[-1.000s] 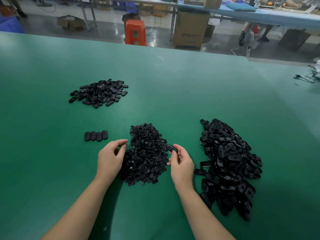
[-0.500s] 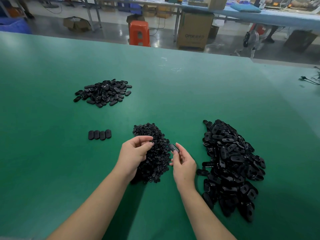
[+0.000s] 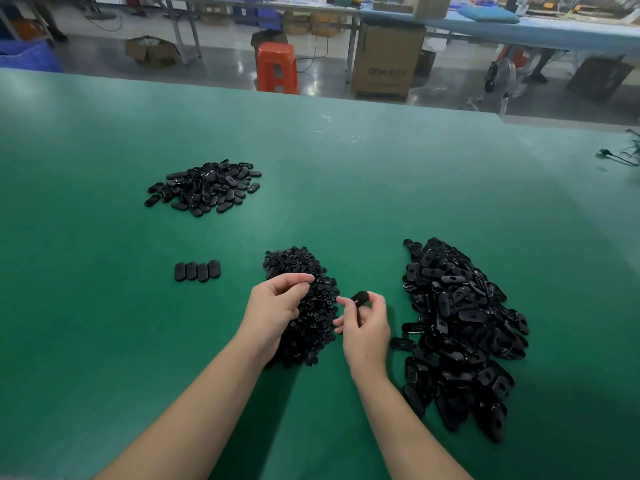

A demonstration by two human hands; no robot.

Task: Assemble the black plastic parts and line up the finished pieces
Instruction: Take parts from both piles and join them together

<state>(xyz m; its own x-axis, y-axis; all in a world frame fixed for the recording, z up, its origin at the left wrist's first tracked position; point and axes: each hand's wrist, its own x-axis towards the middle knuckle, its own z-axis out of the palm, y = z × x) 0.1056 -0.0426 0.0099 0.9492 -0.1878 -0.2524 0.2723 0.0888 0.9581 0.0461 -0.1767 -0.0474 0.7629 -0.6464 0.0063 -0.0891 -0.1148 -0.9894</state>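
Green matting covered the table [image 3: 381, 188], the largest item in view. Nearest its right side lay the big heap of oblong black shells [image 3: 460, 327], many showing a slot. Near the centre sat a narrower heap of small black inserts [image 3: 304, 296]. Farther back and to the left lay a third, flatter pile of oblong pieces [image 3: 204, 187]. A short row of four finished pieces [image 3: 197, 271] stood side by side, edges touching, to the left of the insert heap.

Both forearms entered from the lower edge. The left hand [image 3: 275, 306] hovered over the insert heap with fingers curled and thumb and fingertips brought together; whether they pinched an insert could not be determined. The right hand [image 3: 367, 322] was positioned between the insert heap and the shell heap. Its thumb and index finger [image 3: 375, 301] pinched one black shell [image 3: 360, 296] at the fingertips, raised off the table, with the other fingers curled beneath. The two hands were near each other but apart.
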